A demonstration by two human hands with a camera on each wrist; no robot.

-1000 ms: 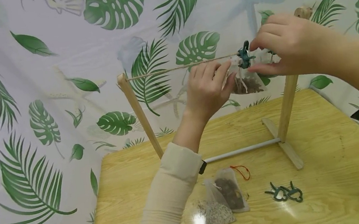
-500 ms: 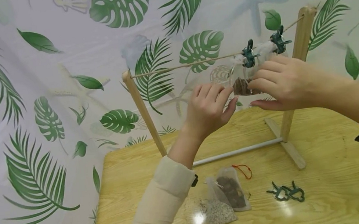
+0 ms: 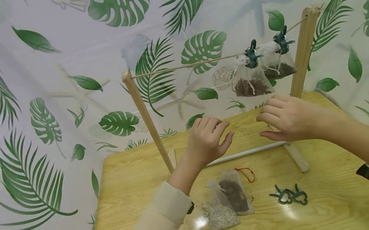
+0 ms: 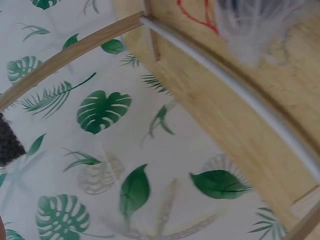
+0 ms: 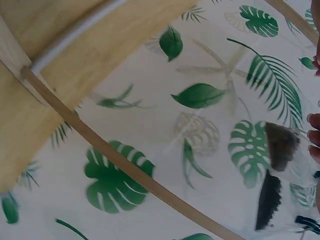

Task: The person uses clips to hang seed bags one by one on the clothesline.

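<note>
Two sheer drawstring bags hang from a string (image 3: 179, 68), each held by a dark green clip. The nearer bag (image 3: 252, 84) has brown dried contents and its clip (image 3: 252, 54); the farther bag (image 3: 279, 67) has darker contents and another clip (image 3: 283, 40). My left hand (image 3: 207, 139) is in the air in front of the frame, fingers loosely bent, holding nothing. Just below the hanging bags is my right hand (image 3: 284, 119), also holding nothing, its fingers relaxed. On the table lie a bag with pale speckled contents (image 3: 222, 217) and a bag with brown chunks and a red cord (image 3: 236, 196).
Two more green clips (image 3: 290, 195) lie on the table (image 3: 341, 173) at the right. The wooden stand has a left post (image 3: 148, 123), a right post (image 3: 303, 52) and a white lower bar (image 3: 247, 153). Behind it hangs a leaf-printed cloth (image 3: 73, 67).
Both hands have come down from the hanging bags and the clip toward the table. The right hand has left the clip, and both hanging bags are now in full view.
</note>
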